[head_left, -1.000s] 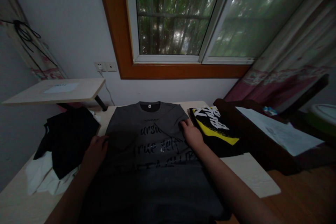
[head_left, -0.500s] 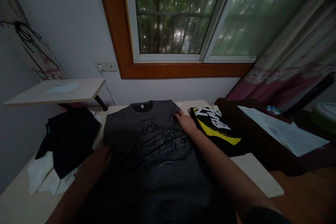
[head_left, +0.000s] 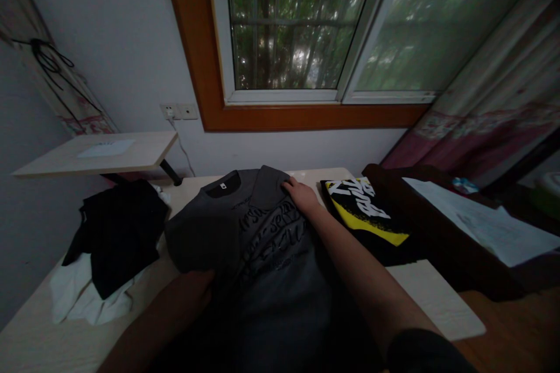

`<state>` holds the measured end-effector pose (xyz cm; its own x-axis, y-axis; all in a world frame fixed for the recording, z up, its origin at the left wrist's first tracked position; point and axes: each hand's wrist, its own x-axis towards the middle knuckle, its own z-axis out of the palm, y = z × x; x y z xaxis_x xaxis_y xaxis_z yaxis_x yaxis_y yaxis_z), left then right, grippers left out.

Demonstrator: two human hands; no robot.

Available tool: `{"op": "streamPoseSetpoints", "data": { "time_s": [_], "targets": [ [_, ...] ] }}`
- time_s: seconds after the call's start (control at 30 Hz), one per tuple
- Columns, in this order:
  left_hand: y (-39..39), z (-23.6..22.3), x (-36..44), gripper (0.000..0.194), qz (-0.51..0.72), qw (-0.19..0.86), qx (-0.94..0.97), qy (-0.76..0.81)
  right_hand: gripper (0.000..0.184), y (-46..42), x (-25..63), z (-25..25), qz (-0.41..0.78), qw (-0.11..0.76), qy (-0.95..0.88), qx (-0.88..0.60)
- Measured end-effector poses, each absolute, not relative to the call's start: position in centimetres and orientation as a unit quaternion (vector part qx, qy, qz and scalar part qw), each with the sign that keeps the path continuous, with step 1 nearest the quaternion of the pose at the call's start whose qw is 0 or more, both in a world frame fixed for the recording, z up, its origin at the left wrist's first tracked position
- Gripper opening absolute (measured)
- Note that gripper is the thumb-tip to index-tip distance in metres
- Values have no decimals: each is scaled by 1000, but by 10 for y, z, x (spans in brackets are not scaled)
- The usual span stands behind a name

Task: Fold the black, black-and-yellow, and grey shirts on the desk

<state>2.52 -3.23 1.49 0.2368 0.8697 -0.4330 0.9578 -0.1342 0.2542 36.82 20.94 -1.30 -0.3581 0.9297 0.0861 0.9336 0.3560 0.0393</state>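
Note:
A dark grey T-shirt (head_left: pixel 280 285) with glossy black lettering lies on the pale table, collar toward the wall. Both its sleeves are turned in over the front. My right hand (head_left: pixel 303 195) is closed at the folded right edge of the shirt, near the shoulder, fingertips on the cloth. At the lower left, my left hand (head_left: pixel 195 290) grips the shirt's left side below the sleeve; its fingers are partly lost in shadow. The shirt's bottom part fades into darkness near my body.
Left of the shirt are a black garment (head_left: pixel 118 233) and a white cloth (head_left: pixel 91 297) under a small raised shelf (head_left: pixel 144 151). To the right lies a folded black and yellow garment (head_left: pixel 363 210). Farther right, a white sheet (head_left: pixel 481 218) rests on a dark brown surface.
My left hand has moved right and nearer, pulling the shirt's left side inward. The collar has tilted and the lettering has creased. My right hand stays near the right shoulder.

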Motion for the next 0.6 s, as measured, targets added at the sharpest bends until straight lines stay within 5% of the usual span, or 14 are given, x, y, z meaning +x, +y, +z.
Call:
{"op": "streamPoseSetpoints", "data": {
  "time_s": [0.3, 0.6],
  "targets": [
    [-15, 28, -3, 32, -34, 268, 749, 605, 44, 181, 375, -29, -70, 121, -798, -586],
    [22, -4, -41, 35, 79, 121, 794, 590, 37, 104, 379, -35, -108, 203, -766, -600]
  ]
}}
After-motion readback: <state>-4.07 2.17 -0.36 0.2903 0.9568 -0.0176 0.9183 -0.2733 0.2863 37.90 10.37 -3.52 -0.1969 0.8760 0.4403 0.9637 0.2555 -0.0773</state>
